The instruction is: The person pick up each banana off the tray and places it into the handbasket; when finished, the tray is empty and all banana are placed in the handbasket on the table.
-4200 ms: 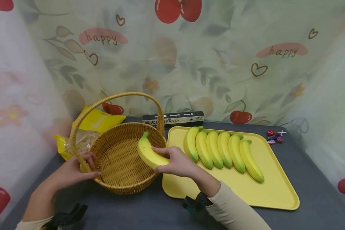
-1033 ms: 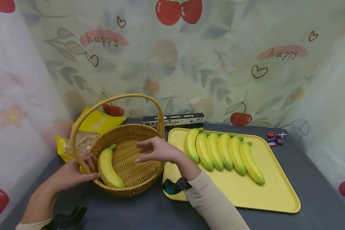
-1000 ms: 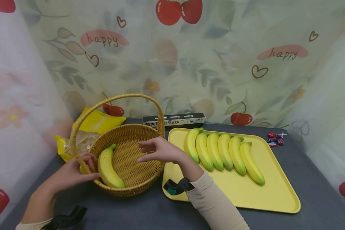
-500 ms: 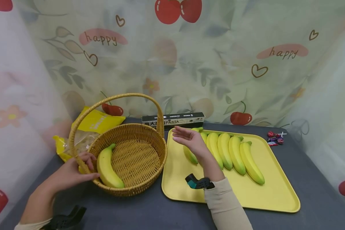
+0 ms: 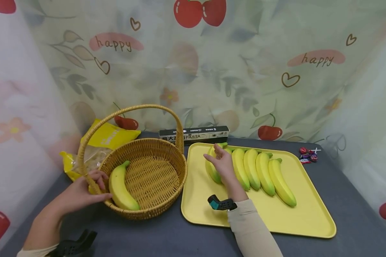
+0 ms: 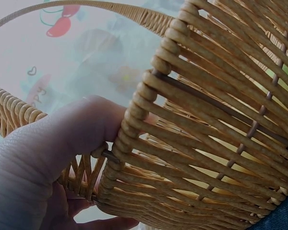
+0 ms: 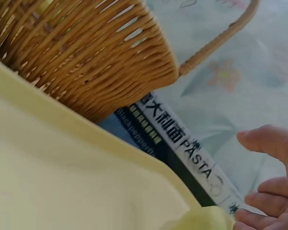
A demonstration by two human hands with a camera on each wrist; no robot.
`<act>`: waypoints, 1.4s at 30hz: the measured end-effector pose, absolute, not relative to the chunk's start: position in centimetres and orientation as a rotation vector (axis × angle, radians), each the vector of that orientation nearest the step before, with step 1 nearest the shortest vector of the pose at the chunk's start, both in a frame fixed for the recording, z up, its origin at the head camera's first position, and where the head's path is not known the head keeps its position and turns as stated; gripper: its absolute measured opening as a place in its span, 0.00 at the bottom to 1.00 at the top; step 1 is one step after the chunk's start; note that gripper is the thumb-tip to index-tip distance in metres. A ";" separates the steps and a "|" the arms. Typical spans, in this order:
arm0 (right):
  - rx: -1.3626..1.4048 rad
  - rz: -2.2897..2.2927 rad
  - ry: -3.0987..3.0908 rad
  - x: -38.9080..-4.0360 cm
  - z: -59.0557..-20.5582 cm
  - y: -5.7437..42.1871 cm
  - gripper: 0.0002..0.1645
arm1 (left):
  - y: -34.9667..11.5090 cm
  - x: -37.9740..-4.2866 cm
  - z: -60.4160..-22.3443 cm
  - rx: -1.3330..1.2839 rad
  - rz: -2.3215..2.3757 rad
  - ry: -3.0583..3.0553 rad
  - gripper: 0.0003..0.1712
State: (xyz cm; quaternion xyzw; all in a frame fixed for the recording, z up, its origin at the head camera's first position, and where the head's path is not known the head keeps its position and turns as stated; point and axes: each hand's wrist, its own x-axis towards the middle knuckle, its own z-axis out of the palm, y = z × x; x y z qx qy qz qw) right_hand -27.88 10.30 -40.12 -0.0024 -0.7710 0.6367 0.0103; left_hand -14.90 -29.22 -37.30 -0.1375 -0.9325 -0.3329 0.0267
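My left hand grips the wicker basket by its left rim, at the foot of the handle. In the left wrist view the thumb of that hand lies over the woven rim. One banana rests inside the basket against the left wall. Over the yellow tray, my right hand hovers at the leftmost banana of a row, thumb spread from the fingers, nothing held. It partly covers the second banana. Several more bananas lie to its right.
Behind the tray stands a black pasta box. A yellow bag sits behind the basket's left side, and wrapped candies lie beyond the tray's right corner. The basket handle arches high above it. Patterned cloth encloses the table.
The banana formerly in my right hand now lies in the basket, released. My right hand has moved right, from above the basket to the row on the tray. The left hand has stayed put.
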 end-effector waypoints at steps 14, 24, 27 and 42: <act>0.099 1.553 -2.598 -28.4 -42.0 10.1 0.41 | -29.1 -15.0 -37.3 -0.425 -1.022 -2.873 0.15; 0.161 1.468 -2.648 -27.7 -42.5 9.4 0.41 | -29.3 -15.0 -37.5 -0.432 -1.033 -2.870 0.15; 0.197 1.481 -2.640 -27.4 -42.8 9.4 0.43 | -29.3 -14.9 -37.4 -0.436 -1.042 -2.867 0.16; 0.220 1.528 -2.816 -27.2 -43.2 9.1 0.49 | -29.2 -15.0 -37.4 -0.419 -1.042 -2.884 0.16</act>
